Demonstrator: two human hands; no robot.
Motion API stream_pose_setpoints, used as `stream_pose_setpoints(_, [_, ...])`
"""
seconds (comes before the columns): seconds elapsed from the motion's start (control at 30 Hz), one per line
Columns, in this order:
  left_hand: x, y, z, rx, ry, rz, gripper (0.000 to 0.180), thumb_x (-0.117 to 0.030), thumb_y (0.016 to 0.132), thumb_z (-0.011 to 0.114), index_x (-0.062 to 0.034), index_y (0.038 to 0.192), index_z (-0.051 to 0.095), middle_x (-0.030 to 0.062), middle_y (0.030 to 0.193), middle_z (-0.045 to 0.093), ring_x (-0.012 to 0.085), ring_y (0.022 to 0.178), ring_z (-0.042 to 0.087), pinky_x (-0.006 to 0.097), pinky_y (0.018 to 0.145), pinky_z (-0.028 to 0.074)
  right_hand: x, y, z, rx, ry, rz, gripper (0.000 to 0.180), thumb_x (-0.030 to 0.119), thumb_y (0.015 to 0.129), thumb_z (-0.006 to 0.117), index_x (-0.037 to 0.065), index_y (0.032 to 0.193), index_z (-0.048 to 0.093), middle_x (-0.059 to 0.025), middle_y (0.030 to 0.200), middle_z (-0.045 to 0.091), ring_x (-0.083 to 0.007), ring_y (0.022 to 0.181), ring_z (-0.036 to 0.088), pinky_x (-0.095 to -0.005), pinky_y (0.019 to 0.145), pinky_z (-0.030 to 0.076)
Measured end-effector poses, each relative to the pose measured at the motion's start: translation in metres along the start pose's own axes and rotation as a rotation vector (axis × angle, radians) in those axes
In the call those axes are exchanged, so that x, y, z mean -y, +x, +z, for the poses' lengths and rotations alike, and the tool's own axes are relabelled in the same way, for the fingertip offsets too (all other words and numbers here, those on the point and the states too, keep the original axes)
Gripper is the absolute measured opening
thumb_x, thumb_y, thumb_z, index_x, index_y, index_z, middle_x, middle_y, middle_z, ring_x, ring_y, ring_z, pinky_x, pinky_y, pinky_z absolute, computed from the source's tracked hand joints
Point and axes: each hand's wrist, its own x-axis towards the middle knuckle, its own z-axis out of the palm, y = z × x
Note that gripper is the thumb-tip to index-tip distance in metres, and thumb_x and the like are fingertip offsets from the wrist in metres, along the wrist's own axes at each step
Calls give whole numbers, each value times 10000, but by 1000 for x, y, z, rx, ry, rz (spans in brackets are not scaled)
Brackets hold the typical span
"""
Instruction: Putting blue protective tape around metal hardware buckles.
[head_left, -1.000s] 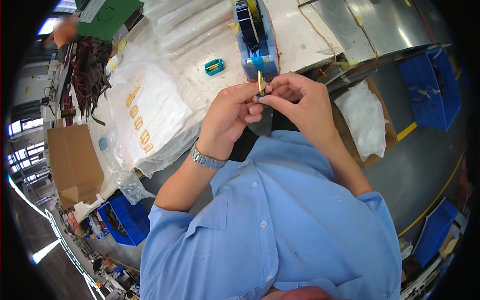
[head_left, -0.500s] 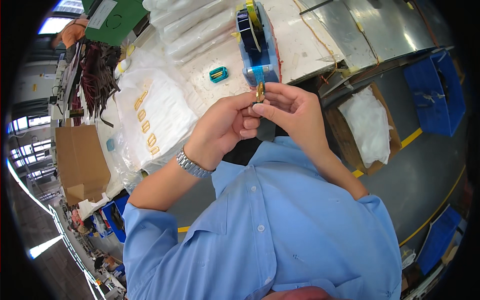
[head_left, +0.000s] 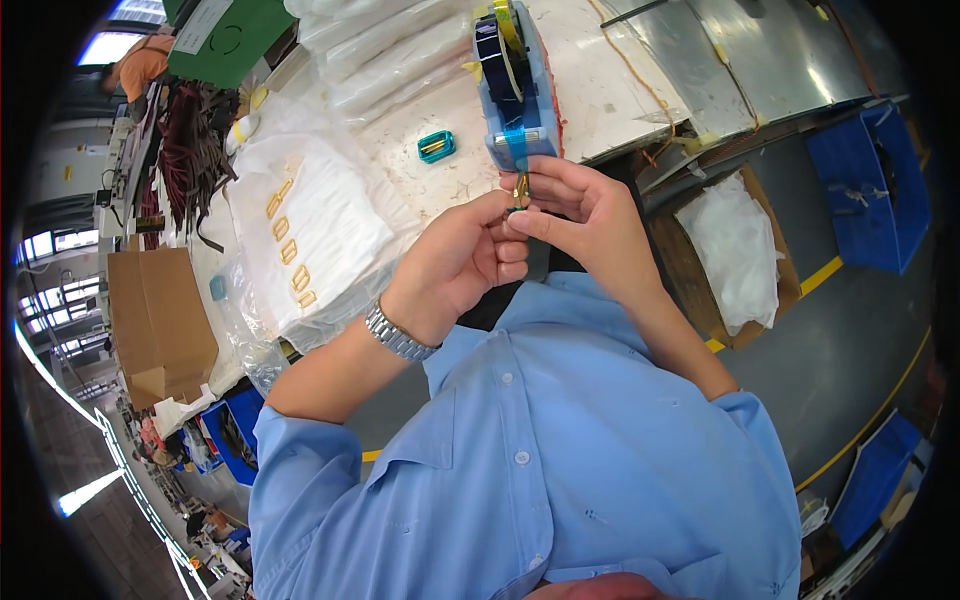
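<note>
My left hand (head_left: 462,262) and my right hand (head_left: 580,215) meet in front of my chest, fingertips pinched together on a small gold metal piece (head_left: 521,190). The piece sits just below the front of a blue tape dispenser (head_left: 513,85) on the white table (head_left: 600,70), and a strip of blue tape (head_left: 516,150) runs down from the dispenser to it. A metal watch (head_left: 398,333) is on my left wrist. A small teal piece (head_left: 436,147) lies on the table left of the dispenser.
A clear bag of white cloth with several gold pieces (head_left: 310,230) lies at the table's left. Dark straps (head_left: 185,150) and a green board (head_left: 225,40) lie further back. A cardboard box with white material (head_left: 735,250) and a blue bin (head_left: 870,180) stand on the floor at right.
Both hands have moved up toward the tape dispenser, bringing the gold piece right under its front where the blue tape hangs.
</note>
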Motion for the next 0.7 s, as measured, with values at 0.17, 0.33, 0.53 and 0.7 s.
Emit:
stream_pose_setpoints(0.17, [6, -4, -2, 46, 1, 83, 142, -153, 1093, 518, -74, 1104, 635, -31, 815, 616, 103, 639, 494, 263, 600, 424, 10, -1, -2, 70, -7, 41, 569, 15, 922, 800, -97, 1432, 573, -187, 1345, 711, -213, 1206, 700, -354, 1066, 566])
stream_pose_setpoints(0.33, [6, -2, -1, 16, -30, 65, 133, -179, 1088, 547, -81, 1089, 638, -31, 801, 606, 102, 638, 502, 263, 594, 438, 4, 3, -2, 46, 33, 40, 556, 44, 910, 813, -102, 1403, 602, -179, 1289, 737, -194, 1170, 708, -333, 1034, 564])
stream_pose_setpoints(0.53, [-3, 13, -3, 35, -46, 37, 173, -236, 1080, 591, -90, 1007, 646, -28, 794, 595, 95, 607, 503, 271, 589, 497, 3, 5, 8, -8, 31, 70, 489, 21, 959, 763, -108, 1404, 607, -178, 1307, 732, -164, 1162, 704, -296, 1007, 560])
stream_pose_setpoints(0.7, [15, 0, -14, 192, 232, 218, 171, -193, 1076, 618, -38, 1022, 666, 14, 845, 641, 101, 651, 585, 284, 649, 559, 9, 4, 11, -57, 101, 60, 393, 78, 988, 756, -99, 1328, 671, -120, 1128, 784, -97, 999, 721, -244, 889, 572])
